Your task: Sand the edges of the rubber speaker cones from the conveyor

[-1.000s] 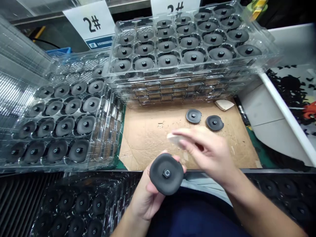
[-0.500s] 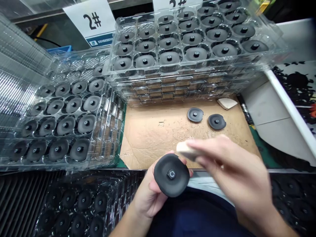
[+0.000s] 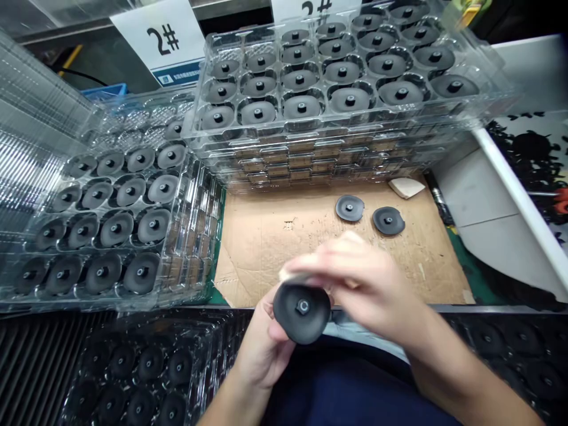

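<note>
A round black part with a small raised hub [image 3: 302,315] is gripped at its left side and from below by my left hand [image 3: 266,340]; its hub faces up toward me. My right hand [image 3: 364,281], smeared by motion, is closed on a pale wedge-shaped pad [image 3: 286,274] at the part's upper edge. Most of the pad hides behind the fingers, and whether it touches the rim I cannot tell. Beyond the hands, two similar black discs [image 3: 349,208] [image 3: 389,220] lie on the cardboard sheet [image 3: 257,236].
Stacked clear plastic trays with black discs stand at the back [image 3: 306,127] and the left [image 3: 177,225]. Another filled tray [image 3: 195,367] sits low at front left. A second pale wedge [image 3: 406,187] rests at the cardboard's far right, near a white-edged bin [image 3: 519,213].
My right hand has moved left with the pale pad, from beside the black part to its upper edge. The held part has tilted and shifted slightly left.
</note>
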Action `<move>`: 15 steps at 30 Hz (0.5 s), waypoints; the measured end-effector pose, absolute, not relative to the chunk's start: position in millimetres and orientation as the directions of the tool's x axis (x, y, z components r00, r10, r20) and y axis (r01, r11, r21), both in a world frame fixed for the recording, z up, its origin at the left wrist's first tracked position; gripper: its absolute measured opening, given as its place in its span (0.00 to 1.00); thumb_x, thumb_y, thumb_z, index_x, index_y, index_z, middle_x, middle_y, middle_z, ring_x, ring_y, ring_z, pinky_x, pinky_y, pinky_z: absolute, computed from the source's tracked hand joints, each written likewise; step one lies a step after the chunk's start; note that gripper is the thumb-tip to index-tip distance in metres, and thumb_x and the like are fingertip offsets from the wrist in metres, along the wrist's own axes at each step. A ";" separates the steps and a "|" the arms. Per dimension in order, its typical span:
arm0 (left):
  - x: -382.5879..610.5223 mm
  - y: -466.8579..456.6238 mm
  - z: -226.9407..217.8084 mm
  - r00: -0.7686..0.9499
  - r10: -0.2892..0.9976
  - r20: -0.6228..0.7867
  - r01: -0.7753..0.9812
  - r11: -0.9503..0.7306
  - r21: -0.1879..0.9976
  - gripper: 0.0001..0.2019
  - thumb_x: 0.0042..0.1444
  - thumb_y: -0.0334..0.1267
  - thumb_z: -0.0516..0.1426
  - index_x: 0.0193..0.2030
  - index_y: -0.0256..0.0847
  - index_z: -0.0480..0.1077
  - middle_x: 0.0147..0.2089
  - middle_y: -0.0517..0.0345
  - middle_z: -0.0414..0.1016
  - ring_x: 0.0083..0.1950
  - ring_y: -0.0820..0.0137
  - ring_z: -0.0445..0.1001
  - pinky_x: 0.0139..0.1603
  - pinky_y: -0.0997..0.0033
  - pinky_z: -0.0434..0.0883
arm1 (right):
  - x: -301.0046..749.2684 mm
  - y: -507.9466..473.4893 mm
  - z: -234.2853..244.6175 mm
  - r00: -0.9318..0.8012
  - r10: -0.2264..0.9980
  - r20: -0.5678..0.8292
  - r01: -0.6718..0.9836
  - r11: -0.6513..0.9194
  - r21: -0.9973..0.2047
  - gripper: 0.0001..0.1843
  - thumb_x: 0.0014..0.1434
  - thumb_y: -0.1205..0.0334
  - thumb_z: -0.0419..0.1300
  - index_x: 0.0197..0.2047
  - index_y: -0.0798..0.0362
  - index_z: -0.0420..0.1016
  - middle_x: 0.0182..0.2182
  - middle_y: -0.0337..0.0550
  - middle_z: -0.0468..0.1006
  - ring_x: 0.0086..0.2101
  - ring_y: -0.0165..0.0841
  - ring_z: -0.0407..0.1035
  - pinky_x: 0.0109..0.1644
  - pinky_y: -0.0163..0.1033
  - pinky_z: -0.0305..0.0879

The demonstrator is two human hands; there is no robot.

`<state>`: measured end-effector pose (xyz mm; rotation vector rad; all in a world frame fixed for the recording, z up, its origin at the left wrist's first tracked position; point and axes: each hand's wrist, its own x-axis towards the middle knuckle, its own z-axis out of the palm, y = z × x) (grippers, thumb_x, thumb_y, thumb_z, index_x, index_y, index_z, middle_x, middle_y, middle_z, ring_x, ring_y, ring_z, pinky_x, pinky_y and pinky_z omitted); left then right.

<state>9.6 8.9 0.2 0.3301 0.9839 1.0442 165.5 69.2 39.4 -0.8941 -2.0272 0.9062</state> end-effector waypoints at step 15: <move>7.6 13.3 1.5 0.323 0.863 -0.390 -0.707 0.493 0.506 0.29 0.35 0.50 0.68 0.48 0.47 0.74 0.46 0.59 0.80 0.43 0.64 0.78 0.47 0.71 0.72 | 186.3 44.6 5.5 -0.238 0.967 0.087 0.517 0.202 -0.832 0.12 0.63 0.64 0.55 0.49 0.47 0.73 0.37 0.40 0.79 0.34 0.31 0.72 0.34 0.35 0.65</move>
